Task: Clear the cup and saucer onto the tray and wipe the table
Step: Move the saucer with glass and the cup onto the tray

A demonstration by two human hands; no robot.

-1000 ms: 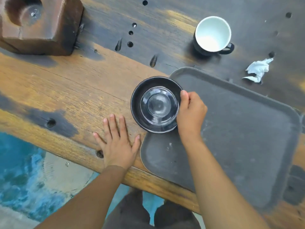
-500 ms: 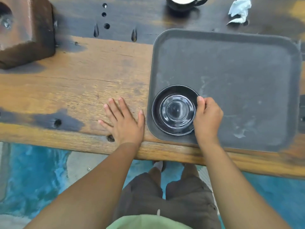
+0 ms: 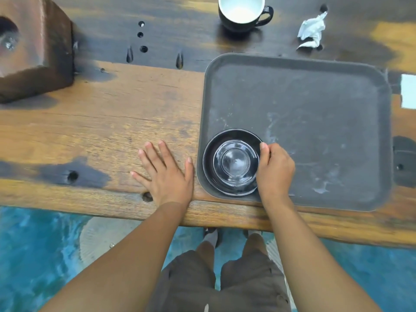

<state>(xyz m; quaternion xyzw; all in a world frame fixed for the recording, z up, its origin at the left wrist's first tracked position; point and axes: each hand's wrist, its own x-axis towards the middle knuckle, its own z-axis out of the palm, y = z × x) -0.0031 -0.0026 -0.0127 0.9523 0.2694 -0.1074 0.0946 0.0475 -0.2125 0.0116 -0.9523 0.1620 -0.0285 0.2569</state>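
A black saucer [image 3: 233, 163] lies in the near left corner of the dark grey tray [image 3: 315, 104]. My right hand [image 3: 275, 169] grips the saucer's right rim, thumb on top. My left hand [image 3: 165, 174] rests flat on the wooden table [image 3: 101, 122], fingers spread, just left of the tray. A black cup [image 3: 242, 13] with a white inside stands upright on the table beyond the tray, its handle pointing right. A crumpled white napkin [image 3: 311, 32] lies to the right of the cup.
A dark wooden block [image 3: 33, 52] stands at the far left of the table. Several holes [image 3: 140, 41] pierce the boards. A white patch [image 3: 408, 91] shows at the right edge. The table's near edge [image 3: 225, 219] runs above my legs and a blue floor.
My right hand carried the saucer from the tray's left rim onto the tray's near left corner. The left hand stayed flat on the table. The view shifted.
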